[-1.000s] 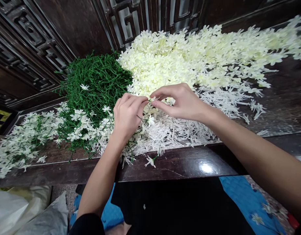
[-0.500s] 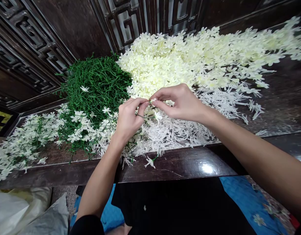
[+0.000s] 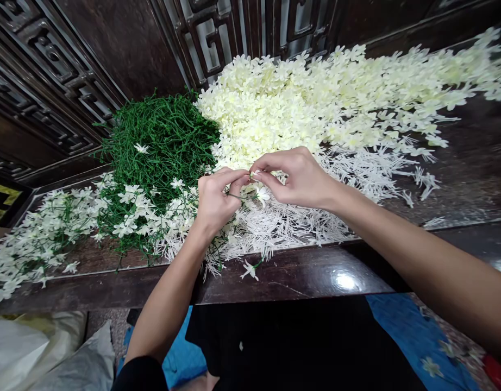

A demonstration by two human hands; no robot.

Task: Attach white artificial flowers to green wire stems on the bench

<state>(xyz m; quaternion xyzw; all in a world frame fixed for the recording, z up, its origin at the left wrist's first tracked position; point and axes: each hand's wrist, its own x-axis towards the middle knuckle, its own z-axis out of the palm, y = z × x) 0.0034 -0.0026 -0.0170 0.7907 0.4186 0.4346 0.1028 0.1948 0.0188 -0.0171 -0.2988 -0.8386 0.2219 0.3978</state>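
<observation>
My left hand (image 3: 215, 198) is closed in a pinch on a thin green stem (image 3: 236, 196) that carries small white flowers (image 3: 262, 193). My right hand (image 3: 297, 176) pinches a tiny white flower piece (image 3: 255, 174) right at the tip of that stem, fingertips almost touching those of the left. Both hands hover over a spread of white spiky plastic pieces (image 3: 291, 220) on a dark wooden table (image 3: 307, 274).
A heap of cream flower heads (image 3: 336, 98) fills the back right. A tangle of bare green stems (image 3: 161, 136) lies at the back left. Finished stems with white flowers (image 3: 42, 239) lie along the left. Carved dark wood panels (image 3: 50, 70) stand behind; white bags (image 3: 42, 353) sit below.
Both hands have dropped slightly toward the table while keeping their pinch at the stem tip. A white flower now shows on the stem just under the right hand.
</observation>
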